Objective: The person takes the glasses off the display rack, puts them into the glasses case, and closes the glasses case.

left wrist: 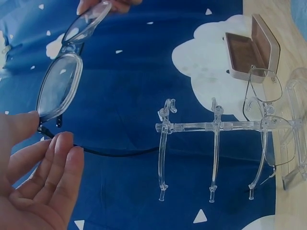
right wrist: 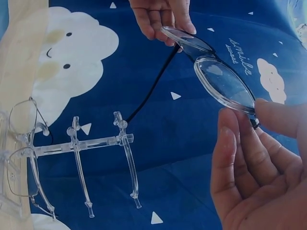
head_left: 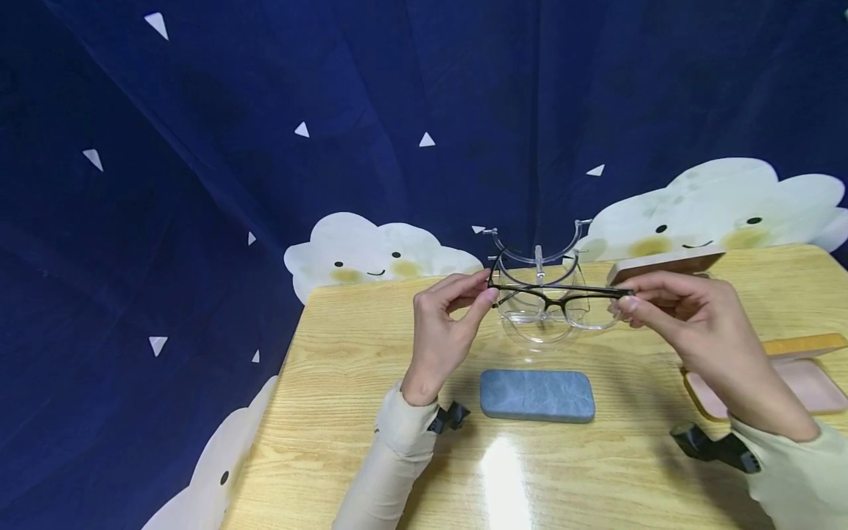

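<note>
Both hands hold a pair of black-topped eyeglasses [head_left: 556, 302] above the table, in front of a clear tiered display stand [head_left: 539, 258]. My left hand [head_left: 447, 324] pinches the frame's left end between thumb and fingers, near the hinge. At the other end, the right hand [head_left: 689, 316] pinches the corner the same way. One black temple reaches from the left hand toward the stand's top tier, overlapping its tip in the right wrist view. Thin metal-framed glasses [left wrist: 278, 164] sit on a lower tier; the two upper tiers hold none.
A closed blue glasses case [head_left: 537, 395] lies in front of the stand on the wooden table [head_left: 344, 368]. Behind the right hand stands an open brown case [head_left: 669, 265]. An open orange case [head_left: 808, 383] with pink lining lies at the right. A dark blue curtain [head_left: 397, 73] hangs behind.
</note>
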Tool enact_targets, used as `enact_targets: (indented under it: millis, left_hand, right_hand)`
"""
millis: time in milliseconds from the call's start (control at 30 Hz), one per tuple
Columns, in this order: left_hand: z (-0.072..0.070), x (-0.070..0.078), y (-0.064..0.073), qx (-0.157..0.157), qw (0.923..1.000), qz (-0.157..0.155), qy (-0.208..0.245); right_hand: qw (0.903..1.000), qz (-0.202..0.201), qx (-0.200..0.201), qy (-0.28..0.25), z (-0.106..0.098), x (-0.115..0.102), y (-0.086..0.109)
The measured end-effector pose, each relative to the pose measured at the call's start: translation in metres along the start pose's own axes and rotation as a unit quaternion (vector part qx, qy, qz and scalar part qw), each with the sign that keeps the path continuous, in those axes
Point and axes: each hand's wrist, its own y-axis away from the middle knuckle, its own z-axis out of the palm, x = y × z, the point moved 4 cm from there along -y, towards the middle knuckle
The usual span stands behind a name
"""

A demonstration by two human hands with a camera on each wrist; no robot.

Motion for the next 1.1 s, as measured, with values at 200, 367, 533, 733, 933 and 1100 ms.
enact_targets:
  millis: [200, 367, 533, 733, 933, 1100]
  left_hand:
    - [0.0004, -0.0001, 0.0003, 0.0, 1.0, -0.009, -0.002]
    - [-0.0001, 0.0016, 0.001, 0.0, 1.0, -0.008, -0.001]
    - [0.0001, 0.0019, 0.0008, -0.001, 1.0, -0.003, 0.001]
    - [0.0008, 0.0031, 0.0005, -0.001, 1.0, 0.0, 0.006]
    - [0.0014, 0.0036, 0.0013, 0.003, 1.0, 0.003, 0.002]
    - [0.0021, 0.0042, 0.0022, 0.011, 0.9999, 0.011, 0.001]
  right_hand:
    - [1.0, -0.002, 0.0, -0.005, -0.0015, -0.0006, 0.0014]
    - [1.0, -0.006, -0.001, -0.005, -0.0025, -0.001, 0.0018]
    - [0.9999, -0.005, 0.002, -0.009, -0.0033, -0.0005, 0.0014]
    - [0.9998, -0.011, 0.001, -0.014, -0.0034, -0.0007, 0.0007]
    - [0.9998, -0.012, -0.001, -0.013, -0.0033, -0.0006, 0.0009]
    - [0.9998, -0.013, -0.002, -0.011, -0.0035, -0.0009, 0.0011]
